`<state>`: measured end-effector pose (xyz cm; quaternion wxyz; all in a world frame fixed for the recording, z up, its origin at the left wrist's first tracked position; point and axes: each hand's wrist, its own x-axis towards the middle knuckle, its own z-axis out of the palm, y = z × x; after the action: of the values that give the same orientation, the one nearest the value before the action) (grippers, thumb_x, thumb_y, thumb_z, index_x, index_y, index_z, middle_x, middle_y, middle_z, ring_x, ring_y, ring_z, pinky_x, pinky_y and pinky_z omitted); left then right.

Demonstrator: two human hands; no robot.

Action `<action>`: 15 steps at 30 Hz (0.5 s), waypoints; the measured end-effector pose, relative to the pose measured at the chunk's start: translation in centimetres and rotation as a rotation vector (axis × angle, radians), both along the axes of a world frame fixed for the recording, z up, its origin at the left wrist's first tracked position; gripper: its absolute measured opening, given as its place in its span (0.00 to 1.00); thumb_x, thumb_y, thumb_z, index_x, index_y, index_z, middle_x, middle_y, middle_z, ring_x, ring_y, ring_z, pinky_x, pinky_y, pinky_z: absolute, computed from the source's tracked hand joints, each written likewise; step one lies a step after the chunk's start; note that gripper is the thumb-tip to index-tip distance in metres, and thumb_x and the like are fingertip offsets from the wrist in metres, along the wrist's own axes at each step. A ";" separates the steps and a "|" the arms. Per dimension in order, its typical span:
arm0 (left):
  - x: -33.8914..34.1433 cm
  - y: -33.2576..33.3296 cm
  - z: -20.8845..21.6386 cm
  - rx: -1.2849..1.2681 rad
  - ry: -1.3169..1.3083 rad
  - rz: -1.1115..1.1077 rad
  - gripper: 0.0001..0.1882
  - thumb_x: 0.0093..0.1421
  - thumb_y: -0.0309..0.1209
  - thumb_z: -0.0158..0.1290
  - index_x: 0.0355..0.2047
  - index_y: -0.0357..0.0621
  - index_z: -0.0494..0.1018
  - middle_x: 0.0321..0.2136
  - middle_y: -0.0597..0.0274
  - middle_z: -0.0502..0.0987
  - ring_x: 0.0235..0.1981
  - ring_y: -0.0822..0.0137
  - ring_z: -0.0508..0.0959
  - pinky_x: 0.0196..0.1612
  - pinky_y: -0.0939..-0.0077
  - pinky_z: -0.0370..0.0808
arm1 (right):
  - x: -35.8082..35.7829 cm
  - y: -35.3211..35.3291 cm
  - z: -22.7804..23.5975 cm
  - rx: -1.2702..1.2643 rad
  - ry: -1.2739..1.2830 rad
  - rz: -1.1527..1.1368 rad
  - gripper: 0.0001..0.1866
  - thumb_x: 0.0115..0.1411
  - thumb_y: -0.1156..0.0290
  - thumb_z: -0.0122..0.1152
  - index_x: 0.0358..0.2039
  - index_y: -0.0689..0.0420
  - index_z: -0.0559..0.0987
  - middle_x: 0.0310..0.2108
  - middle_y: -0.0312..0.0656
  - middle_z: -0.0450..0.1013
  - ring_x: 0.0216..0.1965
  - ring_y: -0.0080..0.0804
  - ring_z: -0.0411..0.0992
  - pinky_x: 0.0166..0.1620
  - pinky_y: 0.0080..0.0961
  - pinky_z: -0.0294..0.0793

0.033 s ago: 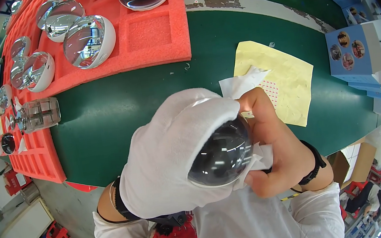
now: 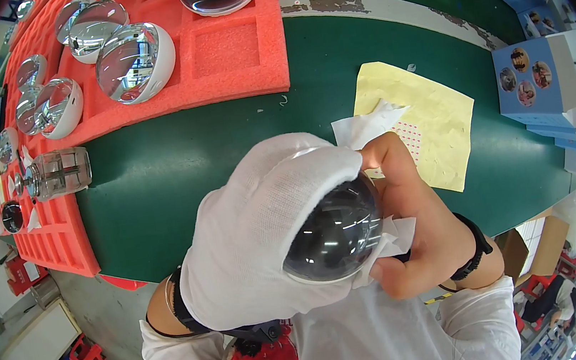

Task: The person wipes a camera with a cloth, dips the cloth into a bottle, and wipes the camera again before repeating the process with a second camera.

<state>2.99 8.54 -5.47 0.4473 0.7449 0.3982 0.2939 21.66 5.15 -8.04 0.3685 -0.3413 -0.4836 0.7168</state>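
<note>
A dark, glossy dome with a clear front (image 2: 331, 236) is cradled close to my chest. My left hand (image 2: 251, 235), in a white knit glove, wraps round its left and far side. The glove hides its fingers and the dome's back. On the dome's right, my bare right hand (image 2: 427, 228) grips the edge with curled fingers and thumb. A crumpled white tissue (image 2: 397, 236) sits between that hand and the dome. Beyond the right hand lies a yellow sheet (image 2: 450, 124) with rows of small red marks, and another white tissue (image 2: 362, 128) rests on it.
Red foam trays (image 2: 239, 78) at the left and far left hold several mirrored domes (image 2: 133, 62) with white shells. A clear glass jar (image 2: 64, 173) lies at the tray's edge. Blue boxes (image 2: 538, 77) stand at the right of the green table (image 2: 161, 203).
The tissue's free corner by my right hand has shifted slightly to the right. Both hands and the dome stay in place.
</note>
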 end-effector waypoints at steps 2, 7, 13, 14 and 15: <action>0.1 -0.1 0.0 0.042 0.020 -0.004 0.36 0.27 0.30 0.70 0.43 0.41 0.72 0.42 0.50 0.72 0.42 0.58 0.76 0.42 0.71 0.74 | -0.2 -0.1 0.6 -0.201 0.022 -0.059 0.35 0.35 0.76 0.54 0.47 0.58 0.53 0.42 0.41 0.62 0.44 0.28 0.64 0.45 0.22 0.63; 0.1 0.0 0.1 0.073 0.042 0.005 0.35 0.28 0.30 0.69 0.42 0.41 0.72 0.42 0.50 0.73 0.42 0.56 0.76 0.42 0.71 0.74 | 0.4 0.2 0.2 -0.049 -0.093 0.029 0.34 0.36 0.76 0.53 0.47 0.58 0.53 0.43 0.40 0.61 0.43 0.28 0.63 0.45 0.22 0.62; -0.1 -0.3 0.0 0.134 0.053 0.052 0.35 0.28 0.30 0.69 0.42 0.41 0.72 0.42 0.49 0.73 0.42 0.56 0.76 0.41 0.70 0.74 | 0.0 0.2 -0.9 0.025 -0.059 0.031 0.34 0.36 0.78 0.50 0.48 0.57 0.53 0.43 0.40 0.60 0.44 0.27 0.63 0.45 0.21 0.62; -0.4 -0.4 0.0 0.105 0.020 0.035 0.36 0.28 0.30 0.69 0.43 0.41 0.72 0.42 0.49 0.73 0.42 0.56 0.76 0.41 0.70 0.74 | -0.1 0.2 -1.1 0.092 -0.040 0.040 0.34 0.36 0.79 0.49 0.48 0.57 0.53 0.43 0.40 0.60 0.44 0.27 0.63 0.45 0.21 0.62; -0.7 -0.4 0.1 0.077 -0.014 0.018 0.36 0.28 0.30 0.69 0.43 0.41 0.72 0.42 0.49 0.73 0.42 0.56 0.76 0.41 0.70 0.74 | -0.1 0.3 -0.9 0.093 -0.042 0.041 0.34 0.36 0.79 0.49 0.48 0.57 0.53 0.43 0.40 0.60 0.44 0.27 0.63 0.45 0.21 0.62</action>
<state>2.26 8.13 -5.37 0.4185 0.7559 0.3903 0.3181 21.53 5.44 -8.96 0.3589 -0.3290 -0.5308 0.6937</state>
